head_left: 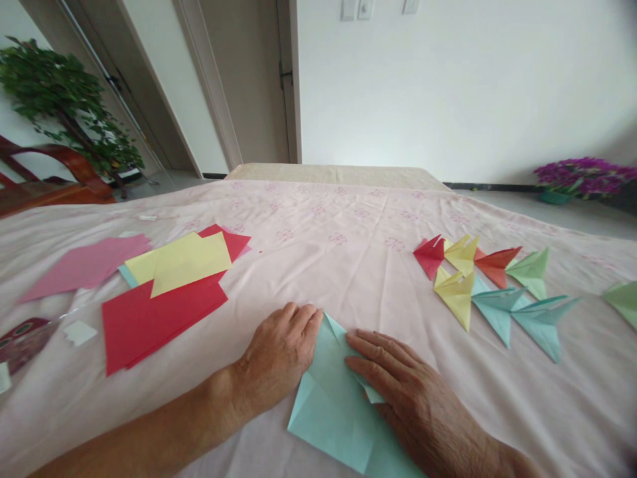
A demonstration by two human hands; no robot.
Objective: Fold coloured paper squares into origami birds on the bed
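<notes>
A light blue sheet of origami paper (333, 418) lies on the cloth at the front, creased, with its right edge partly folded inward. My left hand (279, 358) is closed at its upper left edge, fingers curled and the fingertips hidden from me. Across the folded flap on the right side rests my right hand (418, 392), its fingers stretched out flat on the paper; its thumb is mostly hidden. To the right stand two rows of folded paper pieces, among them a red one (430, 256), an orange one (497, 264) and a light blue one (545, 322).
On the left lie red sheets (159, 322), a yellow sheet (192, 262) and pink sheets (87, 265), near a clear packet (27, 342). A pale patterned tablecloth (318, 265) covers the table. Beyond stand a wooden chair (64, 166), a green plant (54, 86) and purple flowers (582, 176).
</notes>
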